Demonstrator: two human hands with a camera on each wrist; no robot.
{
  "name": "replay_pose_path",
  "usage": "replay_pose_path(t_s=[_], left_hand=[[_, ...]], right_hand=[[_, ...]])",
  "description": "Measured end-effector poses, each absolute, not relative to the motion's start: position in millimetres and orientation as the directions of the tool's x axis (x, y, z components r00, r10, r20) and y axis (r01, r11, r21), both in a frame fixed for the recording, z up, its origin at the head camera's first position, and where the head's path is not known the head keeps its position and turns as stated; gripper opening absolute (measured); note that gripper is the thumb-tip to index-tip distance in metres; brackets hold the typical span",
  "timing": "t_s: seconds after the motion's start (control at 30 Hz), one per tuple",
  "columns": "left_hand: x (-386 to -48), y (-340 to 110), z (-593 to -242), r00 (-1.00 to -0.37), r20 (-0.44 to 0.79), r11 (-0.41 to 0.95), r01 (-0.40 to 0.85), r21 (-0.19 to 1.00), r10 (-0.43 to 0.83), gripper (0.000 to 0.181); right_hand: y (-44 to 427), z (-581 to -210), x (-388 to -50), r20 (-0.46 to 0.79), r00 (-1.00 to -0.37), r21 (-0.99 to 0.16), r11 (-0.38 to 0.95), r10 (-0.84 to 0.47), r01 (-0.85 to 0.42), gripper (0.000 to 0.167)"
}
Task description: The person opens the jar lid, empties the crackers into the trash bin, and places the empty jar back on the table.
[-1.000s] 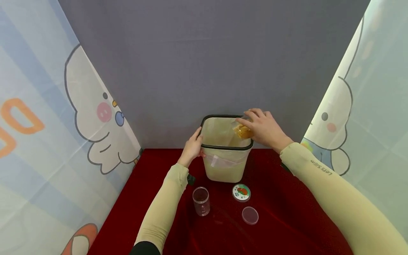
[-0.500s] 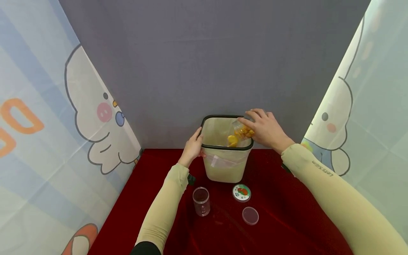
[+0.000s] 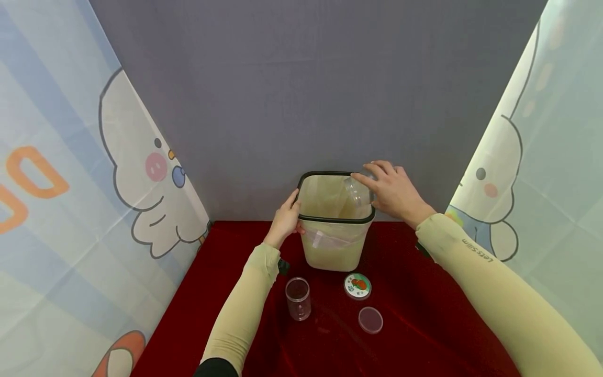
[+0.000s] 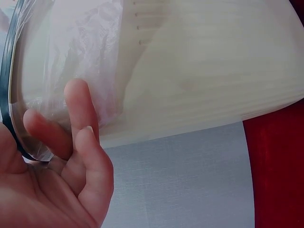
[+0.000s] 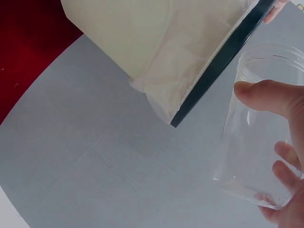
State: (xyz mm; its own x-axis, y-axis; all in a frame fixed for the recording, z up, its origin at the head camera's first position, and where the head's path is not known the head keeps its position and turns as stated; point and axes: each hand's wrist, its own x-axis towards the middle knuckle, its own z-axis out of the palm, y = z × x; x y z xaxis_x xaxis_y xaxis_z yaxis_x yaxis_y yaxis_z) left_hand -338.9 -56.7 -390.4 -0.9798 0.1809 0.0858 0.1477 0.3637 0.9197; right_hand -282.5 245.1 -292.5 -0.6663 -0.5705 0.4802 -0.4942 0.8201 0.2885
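Observation:
A cream trash can with a black rim and a thin clear liner stands tilted slightly in the head view. My left hand holds its left edge, thumb at the rim and fingers against the outer wall. Over the can's right side, my right hand grips a clear jar, tipped with its mouth toward the can. In the right wrist view that jar looks see-through, with no pieces visible inside. The bottom of the can is hidden from every view.
On the red cloth stands a second clear jar, uncovered. To its right lie a lid with a red fruit picture and a plain clear lid. A grey curtain hangs close behind the can.
Yellow-orange pieces that filled the tipped jar have slid out into the trash can. Both hands have stayed almost where they were.

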Motion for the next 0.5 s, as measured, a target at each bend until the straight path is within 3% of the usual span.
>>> replay_pose_path(t_s=[0.37,0.5], left_hand=[[-337.2,-57.0,-390.7,-0.980,0.079,0.355,0.140,0.924,0.180,0.052],[-336.9,-57.1,-390.7,-0.980,0.078,0.358,0.140,0.923,0.183,0.052]], right_hand=[[245.9,-296.1,-283.8,0.506,-0.511,0.405,0.715,-0.695,-0.570,0.065],[246.3,-298.7,-283.2,0.520,-0.507,0.383,0.718,-0.687,-0.581,0.067]])
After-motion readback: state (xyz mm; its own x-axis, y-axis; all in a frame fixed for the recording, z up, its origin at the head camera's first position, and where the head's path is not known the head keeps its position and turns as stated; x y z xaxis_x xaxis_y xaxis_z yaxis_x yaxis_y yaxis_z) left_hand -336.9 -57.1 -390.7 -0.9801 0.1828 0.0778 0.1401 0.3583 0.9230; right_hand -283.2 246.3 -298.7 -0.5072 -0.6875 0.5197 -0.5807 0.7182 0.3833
